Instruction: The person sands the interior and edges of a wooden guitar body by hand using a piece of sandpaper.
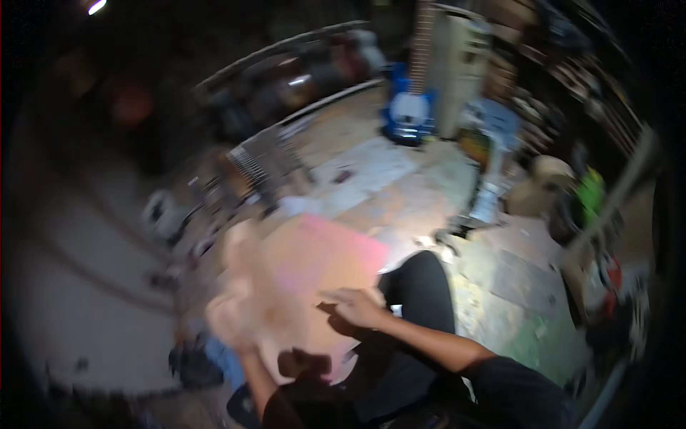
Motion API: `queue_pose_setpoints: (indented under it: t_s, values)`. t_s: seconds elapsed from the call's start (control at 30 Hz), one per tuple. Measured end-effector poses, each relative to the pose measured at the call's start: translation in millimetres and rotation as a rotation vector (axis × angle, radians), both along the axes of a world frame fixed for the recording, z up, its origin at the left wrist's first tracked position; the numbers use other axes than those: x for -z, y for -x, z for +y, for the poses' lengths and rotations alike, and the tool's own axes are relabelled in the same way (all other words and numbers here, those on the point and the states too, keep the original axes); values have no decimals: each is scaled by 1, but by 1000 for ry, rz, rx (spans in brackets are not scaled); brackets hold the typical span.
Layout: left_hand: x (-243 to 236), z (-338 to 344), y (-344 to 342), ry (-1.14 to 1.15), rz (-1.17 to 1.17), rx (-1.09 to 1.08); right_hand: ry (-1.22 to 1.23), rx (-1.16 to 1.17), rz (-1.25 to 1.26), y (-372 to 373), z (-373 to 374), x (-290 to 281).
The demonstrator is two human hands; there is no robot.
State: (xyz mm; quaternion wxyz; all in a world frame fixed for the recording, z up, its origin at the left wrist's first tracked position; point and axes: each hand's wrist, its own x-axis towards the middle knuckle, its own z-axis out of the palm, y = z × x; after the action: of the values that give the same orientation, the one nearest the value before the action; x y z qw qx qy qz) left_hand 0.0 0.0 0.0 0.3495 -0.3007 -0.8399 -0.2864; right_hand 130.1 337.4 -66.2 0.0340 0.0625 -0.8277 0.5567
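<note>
A flat tan sheet or board (325, 247) with a pink corner lies over my lap, partly covered by shadow. My right hand (354, 306) rests on its right part, with the fingers stretched toward the left. My left hand (230, 323) is at the left edge of the sheet, smeared by motion, so its fingers do not show clearly. A blurred pale tan shape (241, 250) runs up from the left hand; I cannot tell what it is. My dark-trousered knee (421, 286) sticks out beyond the sheet's right side.
A blue electric guitar (411, 107) stands upright at the back beside a pale cabinet (461, 79). Small tools and blocks (250, 171) lie on the floor at far left. A tan roll (550, 175) and a bright green item (590, 196) sit at the right.
</note>
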Motion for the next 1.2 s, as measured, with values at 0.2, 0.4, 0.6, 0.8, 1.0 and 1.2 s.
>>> queue_pose_setpoints:
  t_s: [0.2,0.4,0.6,0.8,1.0,1.2]
  values:
    - [-81,87,-56,-896,-641,105,411,-131,96,17,-69,-168]
    - [-69,96,-60,-882,-674,92,115,-119,321,50,-96,-157]
    - [-70,102,-60,-765,-627,78,-110,-92,383,45,-85,-182]
    - [-66,107,-50,-835,-514,116,-212,-79,374,22,-89,-194]
    - [-70,99,-52,-813,-568,95,-265,-25,459,13,-104,-176]
    - [-57,93,-43,-849,-615,78,-242,-19,518,28,-110,-157]
